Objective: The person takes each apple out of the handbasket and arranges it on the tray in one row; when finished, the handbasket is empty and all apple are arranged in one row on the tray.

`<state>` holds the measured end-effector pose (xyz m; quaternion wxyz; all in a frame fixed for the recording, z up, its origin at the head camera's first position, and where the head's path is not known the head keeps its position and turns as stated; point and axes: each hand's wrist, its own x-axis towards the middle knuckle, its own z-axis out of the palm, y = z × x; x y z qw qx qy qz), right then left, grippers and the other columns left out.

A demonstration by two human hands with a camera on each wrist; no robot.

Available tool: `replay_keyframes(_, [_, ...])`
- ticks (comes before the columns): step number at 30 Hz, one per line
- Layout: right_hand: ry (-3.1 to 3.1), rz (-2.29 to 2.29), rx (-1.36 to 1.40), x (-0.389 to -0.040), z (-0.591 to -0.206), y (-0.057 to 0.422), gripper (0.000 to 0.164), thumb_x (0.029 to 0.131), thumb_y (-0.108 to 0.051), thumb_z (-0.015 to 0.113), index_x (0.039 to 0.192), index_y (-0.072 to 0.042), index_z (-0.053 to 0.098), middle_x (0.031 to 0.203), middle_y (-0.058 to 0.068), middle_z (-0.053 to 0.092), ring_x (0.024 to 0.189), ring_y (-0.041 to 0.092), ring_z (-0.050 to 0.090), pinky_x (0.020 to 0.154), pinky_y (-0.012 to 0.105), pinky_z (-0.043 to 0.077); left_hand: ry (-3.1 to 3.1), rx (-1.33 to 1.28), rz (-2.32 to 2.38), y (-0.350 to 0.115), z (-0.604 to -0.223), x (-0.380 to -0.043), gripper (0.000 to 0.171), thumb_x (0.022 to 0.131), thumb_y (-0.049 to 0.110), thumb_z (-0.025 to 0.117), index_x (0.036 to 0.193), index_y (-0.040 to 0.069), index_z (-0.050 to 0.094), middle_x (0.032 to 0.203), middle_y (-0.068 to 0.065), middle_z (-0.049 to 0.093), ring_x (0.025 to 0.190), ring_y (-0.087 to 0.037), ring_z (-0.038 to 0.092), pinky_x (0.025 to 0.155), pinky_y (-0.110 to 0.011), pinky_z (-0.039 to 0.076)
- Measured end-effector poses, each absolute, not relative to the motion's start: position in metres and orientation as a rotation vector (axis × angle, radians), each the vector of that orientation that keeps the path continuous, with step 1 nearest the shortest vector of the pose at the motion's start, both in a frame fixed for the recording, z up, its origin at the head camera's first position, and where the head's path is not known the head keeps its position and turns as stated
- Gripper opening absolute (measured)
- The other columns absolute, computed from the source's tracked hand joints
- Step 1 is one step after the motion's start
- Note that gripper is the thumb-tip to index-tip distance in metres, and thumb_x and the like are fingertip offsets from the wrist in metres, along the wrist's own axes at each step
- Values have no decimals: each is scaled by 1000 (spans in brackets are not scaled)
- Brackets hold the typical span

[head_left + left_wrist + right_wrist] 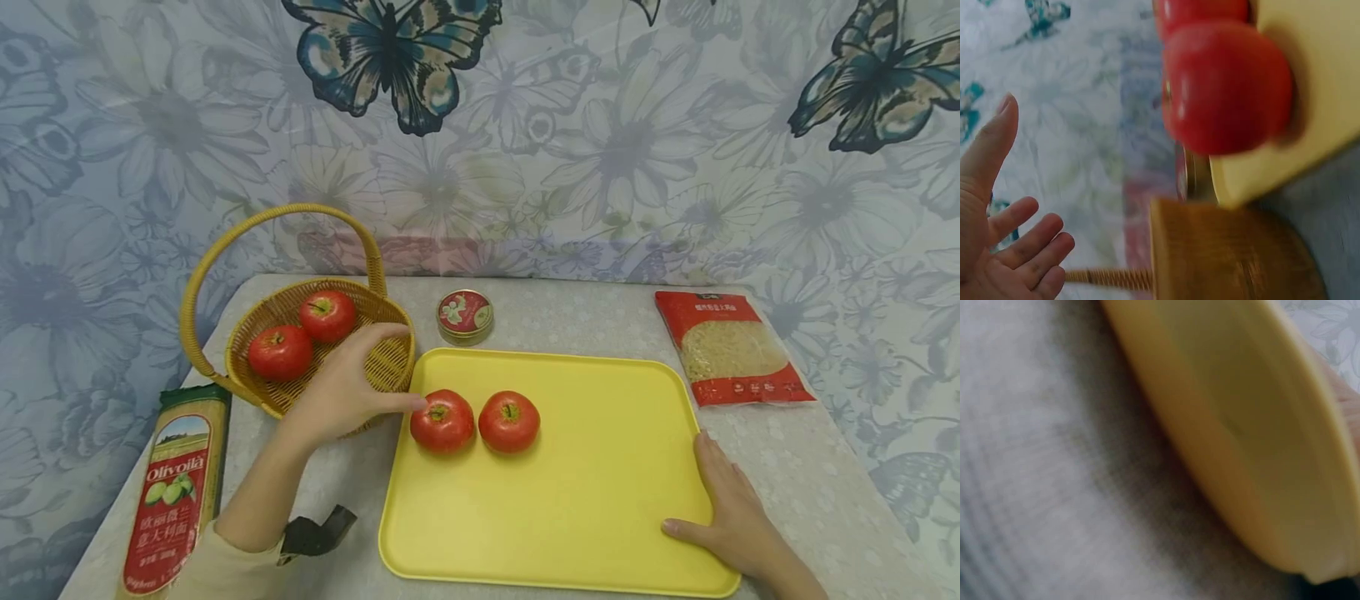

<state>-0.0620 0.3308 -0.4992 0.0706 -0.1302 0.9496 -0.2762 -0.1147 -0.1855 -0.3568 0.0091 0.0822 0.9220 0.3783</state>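
Note:
My left hand (347, 385) is raised between the basket and the tray, thumb and fingers spread apart, holding nothing. In the left wrist view its palm and several fingers show beside the nearer apple (1225, 87). On the left end of the yellow tray (585, 483) sit two red apples, the left one (442, 422) near my thumb tip and the other (509, 422) beside it. Two more apples (281, 352) lie in the wicker basket (300, 287). My right hand (731, 517) rests on the tray's right rim, fingers fairly straight and thumb over the inside.
A round red-lidded tin (465, 317) stands behind the tray. A red bag of pasta (731, 346) lies at the back right. On the left lies a long spaghetti packet (176, 492), partly behind my left sleeve. The basket's tall handle (281, 212) arches upward.

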Motion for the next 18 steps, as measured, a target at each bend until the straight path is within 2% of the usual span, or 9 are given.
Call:
replay_keyframes(3, [2845, -830, -378, -62, -499, 330, 125, 79, -51, 78, 159, -10, -10, 167, 20, -3, 155, 37, -3, 119, 35, -22, 2937, 169, 1164, -214, -359, -116, 100, 66, 61, 84, 145, 15, 45, 148, -7, 48, 141, -31, 40, 112, -59, 34])
replay_keyframes(9, [2834, -841, -368, -62, -496, 329, 125, 80, -51, 78, 159, -9, -9, 166, 21, -2, 154, 39, -4, 120, 35, -22, 2987, -96, 1155, -258, -365, -119, 107, 72, 59, 82, 152, 7, 34, 155, -21, 37, 143, -45, 31, 108, -69, 30])
replay_keyframes(14, [2821, -849, -360, -62, -495, 329, 124, 80, -50, 78, 159, -9, -9, 166, 21, -3, 154, 40, -4, 120, 37, -22, 3035, -226, 1066, -268, -372, -127, 100, 77, 41, 84, 150, -2, 32, 152, -31, 31, 138, -53, 29, 104, -72, 33])
replay_keyframes(18, [2829, -852, -378, -62, -496, 329, 123, 80, -50, 78, 159, -9, -8, 166, 20, -3, 154, 39, -4, 120, 37, -21, 3041, -272, 919, -267, -377, -135, 100, 78, 32, 84, 151, -5, 27, 152, -37, 24, 138, -58, 24, 106, -74, 28])
